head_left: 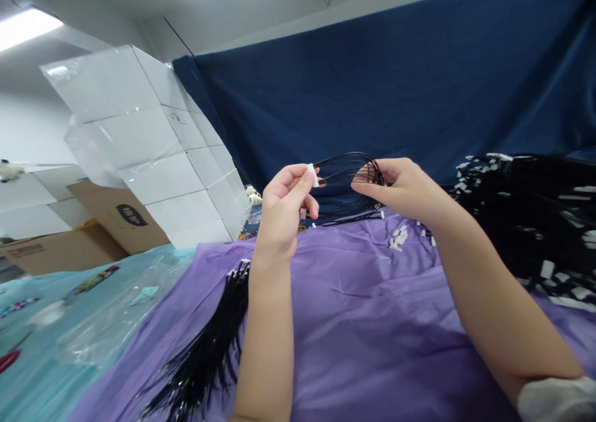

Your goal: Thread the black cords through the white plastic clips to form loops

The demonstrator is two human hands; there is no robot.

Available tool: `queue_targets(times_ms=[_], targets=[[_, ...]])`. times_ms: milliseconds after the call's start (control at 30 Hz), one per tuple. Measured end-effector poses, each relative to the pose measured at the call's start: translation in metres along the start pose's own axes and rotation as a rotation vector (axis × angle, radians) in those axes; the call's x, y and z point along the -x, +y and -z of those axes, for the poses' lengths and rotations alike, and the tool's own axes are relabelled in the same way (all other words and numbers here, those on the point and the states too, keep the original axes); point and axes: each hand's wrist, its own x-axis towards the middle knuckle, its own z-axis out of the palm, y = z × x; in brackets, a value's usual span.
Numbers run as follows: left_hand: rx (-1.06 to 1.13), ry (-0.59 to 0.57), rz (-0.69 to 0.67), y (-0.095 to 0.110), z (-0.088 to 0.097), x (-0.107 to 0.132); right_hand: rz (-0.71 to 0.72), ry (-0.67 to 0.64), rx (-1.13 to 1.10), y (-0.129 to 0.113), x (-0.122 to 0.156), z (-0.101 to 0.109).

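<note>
My left hand (285, 206) pinches a small white tag (312, 175) between thumb and fingers, at one end of a bundle of thin black cords (347, 156). The cords arch across to my right hand (401, 186), whose closed fingers grip the bent end of the bundle. More black strands hang just below, between the two hands, partly hidden by the fingers. Both hands are raised above a purple cloth (363, 323). Small white pieces (398, 238) lie on the cloth below my right hand.
A bunch of black cords with white ends (209, 335) lies beside my left forearm. At right is a large black pile with white tags (535, 205). White boxes (139, 124) and an open cardboard box (69, 251) stand left. A dark blue curtain (395, 87) hangs behind.
</note>
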Motion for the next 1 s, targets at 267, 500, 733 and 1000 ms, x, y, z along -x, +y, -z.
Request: queue_targets(times_ms=[267, 500, 733, 1000], targets=[[0.039, 0.01, 0.064, 0.004, -0.001, 0.002, -0.031, -0.036, -0.329, -0.003, 0.0, 0.003], [0.034, -0.079, 0.039, -0.001, -0.003, 0.003, -0.108, 0.154, -0.481, 0.003, -0.012, 0.002], [0.027, -0.061, 0.006, -0.001, -0.001, 0.003, -0.094, 0.016, -0.557, 0.012, -0.012, 0.017], [0.035, 0.022, -0.027, -0.001, 0.005, -0.002, -0.046, -0.232, -0.669, 0.02, -0.002, 0.041]])
